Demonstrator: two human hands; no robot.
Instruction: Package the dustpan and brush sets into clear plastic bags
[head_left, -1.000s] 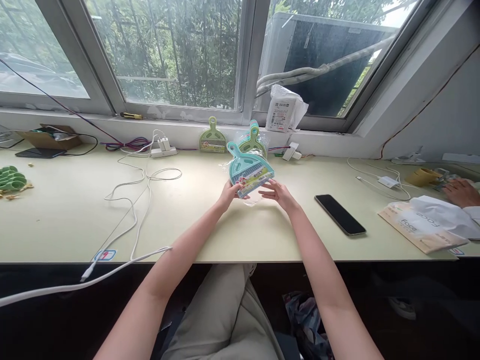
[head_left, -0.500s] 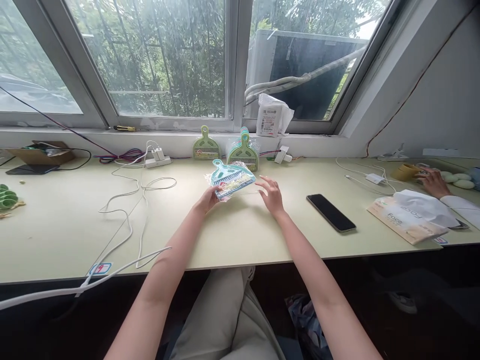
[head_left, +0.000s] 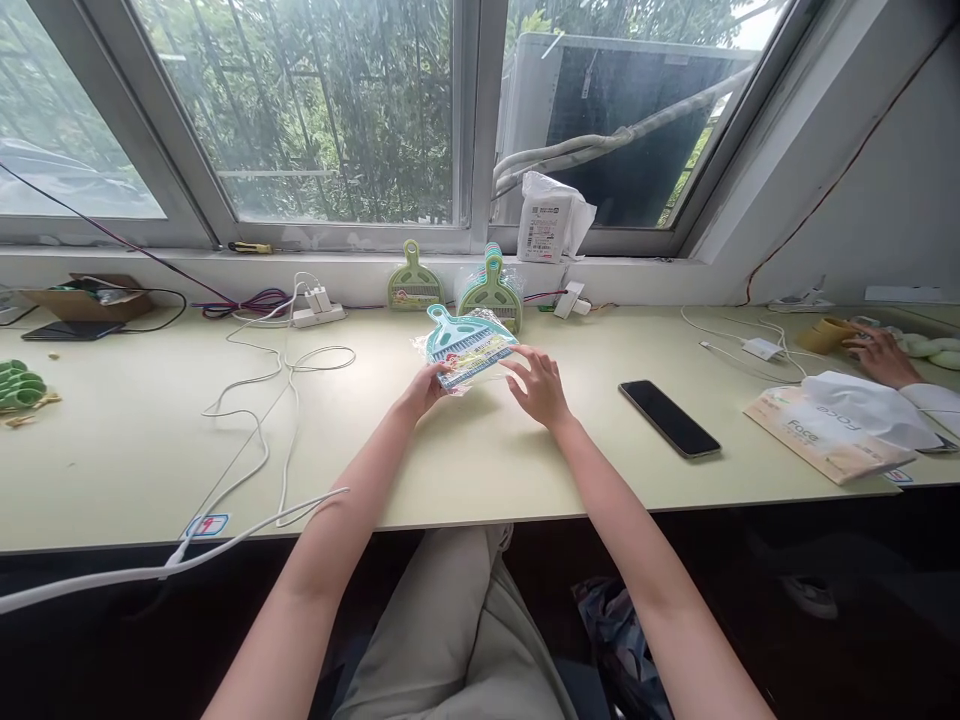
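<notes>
A small light-blue dustpan-and-brush set [head_left: 469,347] in clear plastic wrap is held tilted above the table, handle toward the upper left. My left hand [head_left: 424,390] grips its lower left corner, thumb on the front. At its right edge is my right hand [head_left: 541,388], fingers apart and bent, fingertips at the wrap; whether they press on it I cannot tell. Behind it, a green dustpan set [head_left: 415,290] leans upright against the wall. Beside that stands a row of several wrapped dustpan sets [head_left: 491,290], the front one green.
A black phone [head_left: 670,419] and a tissue pack [head_left: 829,425] lie to the right. White cables [head_left: 259,425] and a power strip [head_left: 318,314] are on the left. A co-worker's hand [head_left: 885,352] is near a yellow tape roll [head_left: 823,335] at far right.
My right hand has moved left to the right edge of the dustpan set. My left hand keeps its hold. The view has shifted slightly.
</notes>
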